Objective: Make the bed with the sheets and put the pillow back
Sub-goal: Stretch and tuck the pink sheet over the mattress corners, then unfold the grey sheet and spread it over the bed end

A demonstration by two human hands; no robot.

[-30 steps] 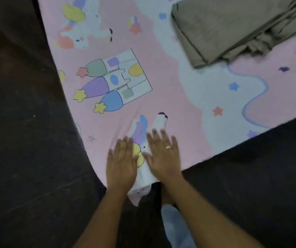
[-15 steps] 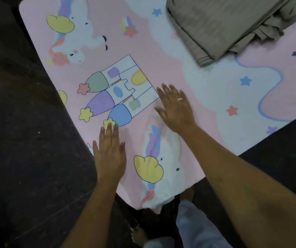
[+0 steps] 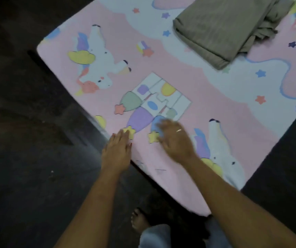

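**Both hands flat on the pink sheet near the bed's corner**

The pink sheet (image 3: pixel 161 65) lies spread over the bed and covers it out to the near corner and along both visible edges. It is printed with unicorns (image 3: pixel 97 65), stars and a castle (image 3: pixel 159 97) with coloured turrets. The cloth looks mostly flat around the castle.

The left hand (image 3: pixel 116 153) lies palm down at the left edge of the bed. Its fingers are straight and close together, gripping nothing, and its fingertips reach a yellow star in the print. The right hand (image 3: pixel 176 142) is just beside it, further in on the sheet, and covers the lower end of the castle's blue turret. It is blurred, but it shows palm down with the fingers stretched out and slightly spread, closed around nothing. A ring (image 3: pixel 179 130) shows on one finger. The two hands are near each other but not touching.

A folded grey-brown cloth (image 3: pixel 220 31) sits on the sheet toward the far right, well apart from the hands. Its near edges are neat, and its far right side is bunched and rumpled.

A dark floor (image 3: pixel 27 158) surrounds the bed. At the bottom of the view, a bare foot (image 3: pixel 139 219) stands on the floor close to the bed's corner, with a pale trouser leg (image 3: pixel 155 235) over it.
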